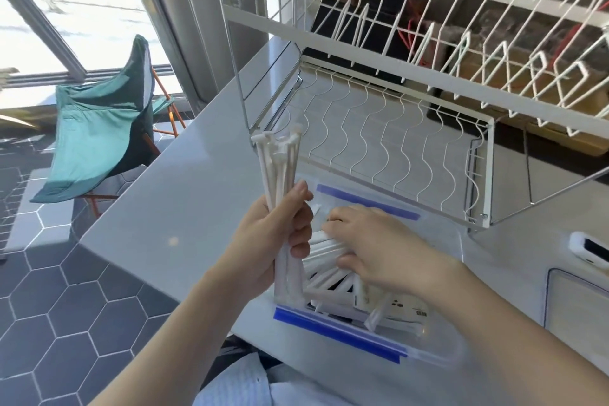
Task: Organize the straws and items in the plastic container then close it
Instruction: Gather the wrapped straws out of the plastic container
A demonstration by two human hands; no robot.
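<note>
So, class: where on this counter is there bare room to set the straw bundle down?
Free: the counter left of the plastic container, out to its edge. Crowded: the container, full of straws under the right hand; behind it stands the wire rack.

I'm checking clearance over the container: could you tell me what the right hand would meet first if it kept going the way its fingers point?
Probably the upright straw bundle in the left hand; the right hand points left over it, though depth is unclear.
</note>
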